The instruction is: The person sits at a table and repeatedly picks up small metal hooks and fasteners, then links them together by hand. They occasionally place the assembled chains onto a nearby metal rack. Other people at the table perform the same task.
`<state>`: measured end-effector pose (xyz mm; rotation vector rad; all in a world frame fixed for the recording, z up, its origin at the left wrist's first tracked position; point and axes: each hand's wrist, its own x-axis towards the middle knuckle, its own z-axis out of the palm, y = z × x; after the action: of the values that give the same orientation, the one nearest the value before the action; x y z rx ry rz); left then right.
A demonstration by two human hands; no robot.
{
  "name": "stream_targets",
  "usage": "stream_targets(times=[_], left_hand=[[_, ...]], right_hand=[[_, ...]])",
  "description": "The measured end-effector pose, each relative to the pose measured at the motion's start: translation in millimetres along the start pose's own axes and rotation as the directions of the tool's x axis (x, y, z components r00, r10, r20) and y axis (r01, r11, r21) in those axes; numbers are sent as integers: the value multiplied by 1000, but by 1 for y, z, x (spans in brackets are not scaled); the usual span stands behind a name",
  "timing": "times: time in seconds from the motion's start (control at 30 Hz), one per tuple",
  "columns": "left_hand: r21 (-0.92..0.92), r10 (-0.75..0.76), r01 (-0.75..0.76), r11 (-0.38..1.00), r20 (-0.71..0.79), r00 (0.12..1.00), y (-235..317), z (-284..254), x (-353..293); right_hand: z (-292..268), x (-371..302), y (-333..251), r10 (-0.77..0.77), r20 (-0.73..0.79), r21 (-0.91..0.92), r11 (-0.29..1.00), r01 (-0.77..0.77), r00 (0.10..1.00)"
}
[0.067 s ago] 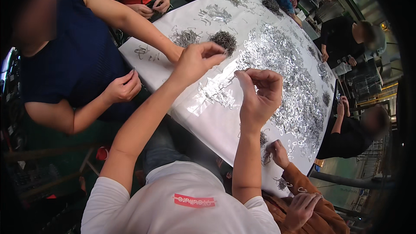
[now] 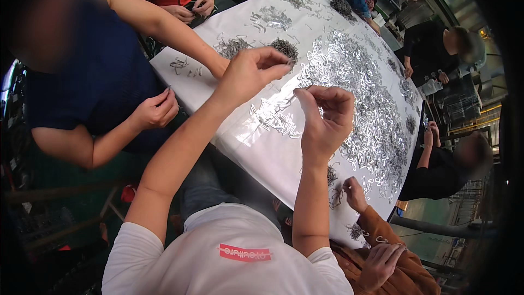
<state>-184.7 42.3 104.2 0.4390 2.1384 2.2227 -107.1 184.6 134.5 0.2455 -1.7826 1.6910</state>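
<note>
My left hand (image 2: 252, 75) hovers over the white-covered table (image 2: 221, 141), thumb and fingers drawn together at the tips near a dark bunch of metal pieces (image 2: 284, 48). Slightly blurred, its fingertips hide whatever they may hold. My right hand (image 2: 327, 119) is raised beside it, thumb and index finger pinched; anything between them is too small to make out. Below and between my hands lies a loose group of shiny, slim metal pieces (image 2: 275, 119). Just beyond my right hand spreads a large heap of silver S-shaped hooks (image 2: 376, 114).
On the left, a person in a dark blue top (image 2: 103, 76) reaches an arm across the table behind my left hand. A brown-sleeved person (image 2: 401, 257) works close on my right. Other people stand around the far edges. Smaller groups of metal pieces (image 2: 271, 17) dot the tabletop.
My left hand has shifted a little right, its fingertips nearer the right hand. My right hand has edged slightly left. The brown-sleeved person's far hand has moved slightly.
</note>
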Motion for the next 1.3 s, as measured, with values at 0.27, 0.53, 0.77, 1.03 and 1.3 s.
stream_targets(times=[0.27, 0.53, 0.77, 1.03, 1.3], left_hand=[[28, 38, -40, 999, 67, 997, 73, 2, -17], [189, 139, -125, 974, -63, 988, 76, 1, -24], [298, 250, -203, 933, -129, 960, 75, -1, -25], [240, 425, -379, 894, -186, 886, 70, -8, -35], [226, 432, -388, 894, -194, 881, 82, -31, -68]], right_hand=[[12, 3, 2, -96, 35, -86, 991, 99, 995], [18, 6, 6, -258, 98, -322, 905, 276, 961], [28, 10, 9, -366, 132, -419, 821, 386, 921], [21, 3, 33, -264, 139, -266, 918, 293, 955], [16, -11, 201, 358, 335, -626, 776, -78, 872]])
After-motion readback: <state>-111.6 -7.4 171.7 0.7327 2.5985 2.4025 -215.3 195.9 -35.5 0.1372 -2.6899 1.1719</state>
